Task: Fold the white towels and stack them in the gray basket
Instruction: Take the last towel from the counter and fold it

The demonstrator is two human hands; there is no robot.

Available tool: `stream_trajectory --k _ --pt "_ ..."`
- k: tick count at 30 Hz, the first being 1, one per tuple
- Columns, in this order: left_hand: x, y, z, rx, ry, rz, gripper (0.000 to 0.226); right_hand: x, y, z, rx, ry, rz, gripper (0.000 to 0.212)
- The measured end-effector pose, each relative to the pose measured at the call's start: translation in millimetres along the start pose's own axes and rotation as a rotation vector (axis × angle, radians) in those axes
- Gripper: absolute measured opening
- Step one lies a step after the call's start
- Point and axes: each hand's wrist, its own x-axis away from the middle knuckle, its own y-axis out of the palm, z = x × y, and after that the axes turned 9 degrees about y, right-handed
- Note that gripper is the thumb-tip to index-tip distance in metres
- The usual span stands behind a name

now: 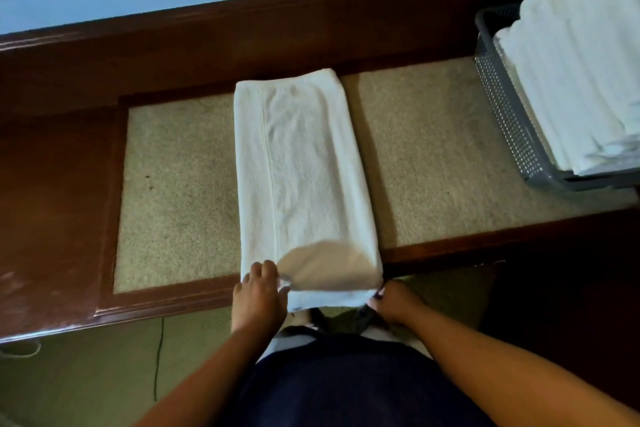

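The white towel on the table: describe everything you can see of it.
The white towel looks like terry cloth, folded lengthwise into a long narrow strip, with a fold edge running down its left part. It lies flat on the beige inset of the wooden table, its near end hanging over the front edge. The left hand grips the near left corner and the right hand pinches the near right corner. The near end is blurred and shadowed.

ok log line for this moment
white towel: folded strip on table | left hand: grips near-left corner | right hand: pinches near-right corner | gray basket: holds folded stack
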Motion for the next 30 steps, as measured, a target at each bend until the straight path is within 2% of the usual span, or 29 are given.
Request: stream_trajectory --k 3,4,5,7,8,10,12,13,16,18,21,23,25,26,28,30 --pt "-3.9 1.7 2.1 -0.092 0.353 -0.015 0.060 -36.1 20.8 13.3 -0.228 0.050 -0.001 0.074" --pt "-5.9 2.5 3.3 -0.120 0.450 -0.055 0.067 -39.5 25.2 16.6 -0.286 0.042 -0.016 0.080" --pt "-8.1 2.4 5.6 -0.132 0.514 -0.113 0.070 -32.8 25.5 17.3 -0.375 0.022 -0.011 0.072" --pt "-12.4 2.5 10.1 -0.129 0.534 -0.210 0.067 -13.2 25.0 16.3 -0.585 0.025 0.051 0.029" --pt "-14.2 1.5 12.2 -0.127 0.528 -0.213 0.065 -7.7 25.7 17.6 -0.659 0.025 0.080 0.016" --pt "-18.8 -2.1 14.6 -0.111 0.519 -0.209 0.062 -0.4 24.0 18.6 -0.759 0.015 0.110 0.014" --pt "-23.1 -4.2 14.1 -0.106 0.532 -0.224 0.061 -1.1 24.4 21.6 -0.797 -0.026 0.106 0.036" --pt "-24.4 -4.7 12.7 -0.106 0.555 -0.217 0.063 -2.3 26.4 24.5 -0.796 -0.044 0.098 0.044" --pt "-24.2 -6.4 4.1 -0.118 0.595 -0.206 0.067 3.4 25.7 25.6 -0.773 -0.047 0.049 0.042" --pt "-23.4 -7.7 1.1 -0.128 0.611 -0.226 0.070 6.0 25.1 29.2 -0.704 -0.051 0.003 0.056" --pt "-24.3 -8.5 1.0 -0.135 0.614 -0.230 0.075 8.8 22.7 31.5 -0.510 -0.041 -0.023 0.052" --pt "-25.1 -8.8 0.9 -0.142 0.619 -0.257 0.077 14.5 15.7 29.3 -0.349 -0.023 -0.018 0.039" --pt "-26.6 -11.2 0.4 -0.146 0.631 -0.277 0.079 20.4 9.7 27.0 -0.206 -0.006 0.035 0.016" --pt "-27.5 -13.0 0.1 -0.144 0.634 -0.283 0.079 20.8 7.8 25.7 -0.155 0.004 0.082 0.012" --pt "-28.6 -17.7 -0.8 -0.150 0.647 -0.295 0.077 24.0 5.6 21.5 -0.122 0.024 0.209 0.017" --pt "-29.4 -19.6 -0.8 -0.154 0.653 -0.294 0.074 29.7 5.8 15.2 -0.178 -0.085 0.379 0.014"
